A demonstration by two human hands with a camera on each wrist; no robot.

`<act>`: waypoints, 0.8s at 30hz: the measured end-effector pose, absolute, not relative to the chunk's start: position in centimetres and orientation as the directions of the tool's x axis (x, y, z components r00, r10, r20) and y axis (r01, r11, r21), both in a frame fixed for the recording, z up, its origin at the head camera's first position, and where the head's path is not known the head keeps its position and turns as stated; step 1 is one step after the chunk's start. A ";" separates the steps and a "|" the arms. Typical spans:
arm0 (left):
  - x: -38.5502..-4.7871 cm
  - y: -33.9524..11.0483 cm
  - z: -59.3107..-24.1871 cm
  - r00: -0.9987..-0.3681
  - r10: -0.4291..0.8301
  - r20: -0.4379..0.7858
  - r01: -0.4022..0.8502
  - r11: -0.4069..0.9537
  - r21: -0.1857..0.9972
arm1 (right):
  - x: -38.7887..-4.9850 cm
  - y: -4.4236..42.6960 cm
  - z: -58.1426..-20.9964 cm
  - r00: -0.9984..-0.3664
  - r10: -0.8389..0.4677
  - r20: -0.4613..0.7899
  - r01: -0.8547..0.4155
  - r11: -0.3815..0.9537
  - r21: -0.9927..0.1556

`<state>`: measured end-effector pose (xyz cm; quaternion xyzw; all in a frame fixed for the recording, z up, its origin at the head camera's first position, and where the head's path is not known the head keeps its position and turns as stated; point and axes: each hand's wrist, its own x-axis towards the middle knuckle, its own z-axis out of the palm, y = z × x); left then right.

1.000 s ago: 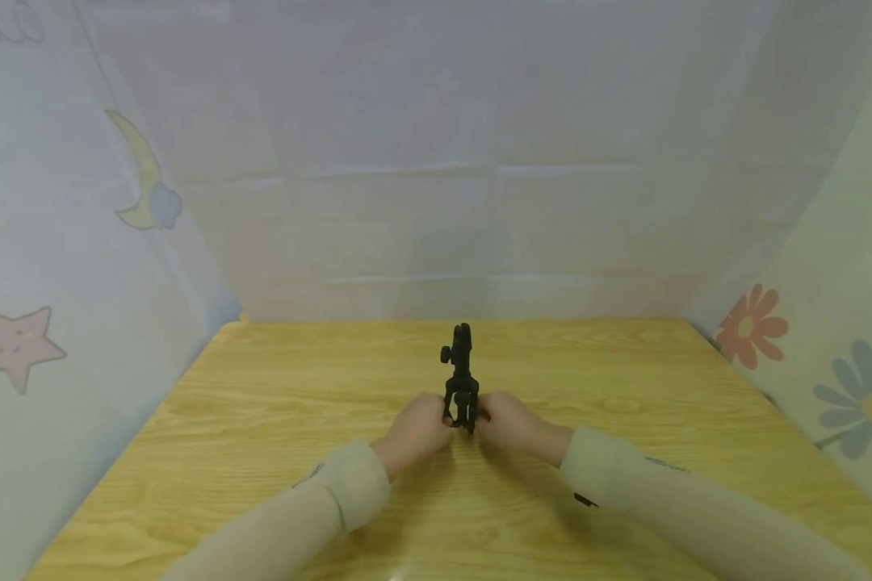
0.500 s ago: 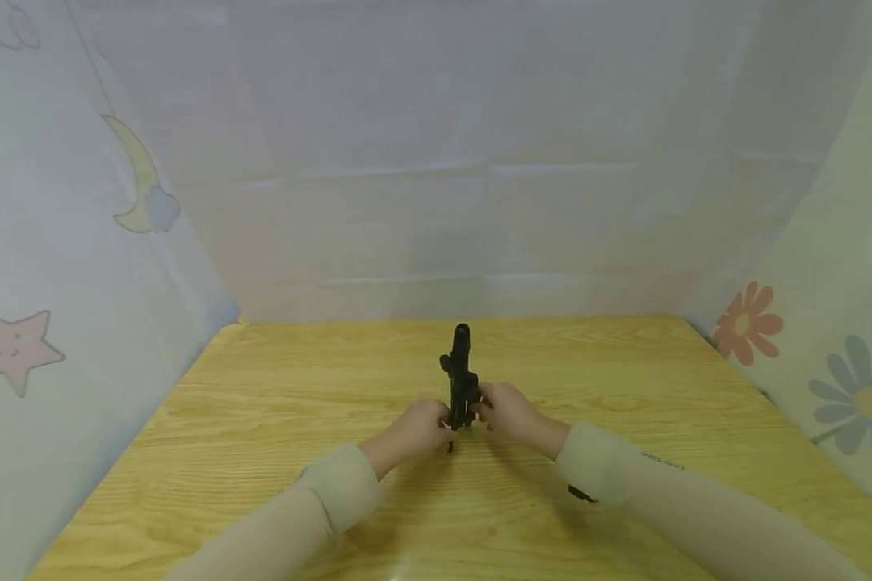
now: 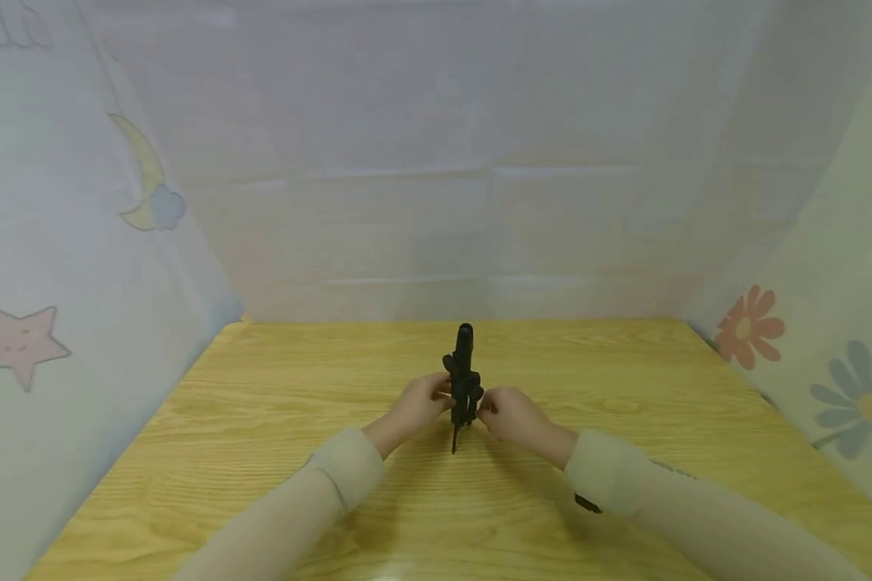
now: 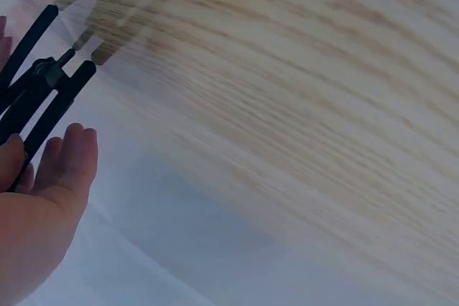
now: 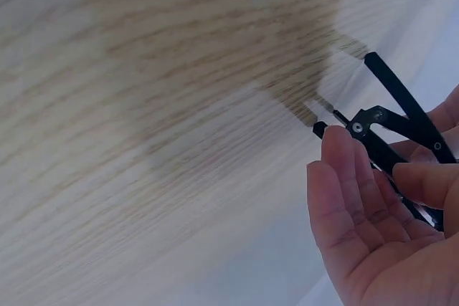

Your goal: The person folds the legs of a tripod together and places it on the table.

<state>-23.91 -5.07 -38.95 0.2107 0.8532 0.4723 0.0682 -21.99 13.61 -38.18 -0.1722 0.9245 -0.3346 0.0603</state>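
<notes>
A black folding tripod point(image 3: 463, 363) stands upright near the middle of the wooden table, one thin leg pointing towards the near edge. On its left side, the left hand point(image 3: 412, 408) holds it between thumb and fingers. From the right, the right hand point(image 3: 517, 421) pinches it low down. In the left wrist view, the thumb of the left hand point(image 4: 43, 213) lies on a leg of the tripod point(image 4: 63, 94), other fingers extended beside it. The right wrist view shows the right hand point(image 5: 387, 249) with its thumb against the tripod point(image 5: 410, 128), whose hinged legs are partly spread.
The wooden table point(image 3: 262, 420) meets a pale cloth backdrop point(image 3: 407, 202) at its far edge. Printed cloth walls flank it, with a moon and a pink star point(image 3: 25, 345) on the left and flowers point(image 3: 748, 327) on the right.
The tripod has turned, and its thin leg now shows below it. My left hand has shifted up along its side with fingers more spread, while the right hand has stayed close to its right side.
</notes>
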 end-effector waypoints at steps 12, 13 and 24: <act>-23.5 -4.7 -39.4 -0.912 0.373 0.171 0.369 0.562 0.740 | -20.4 14.1 -37.7 -0.919 -0.394 0.022 -0.317 0.704 -0.635; -23.3 -4.7 -39.3 -0.914 0.367 0.170 0.366 0.572 0.734 | -20.4 14.1 -37.8 -0.917 -0.398 0.028 -0.324 0.702 -0.634; -21.7 -4.3 -38.7 -0.935 0.309 0.173 0.338 0.633 0.696 | -20.2 14.0 -37.6 -0.911 -0.404 0.088 -0.373 0.710 -0.597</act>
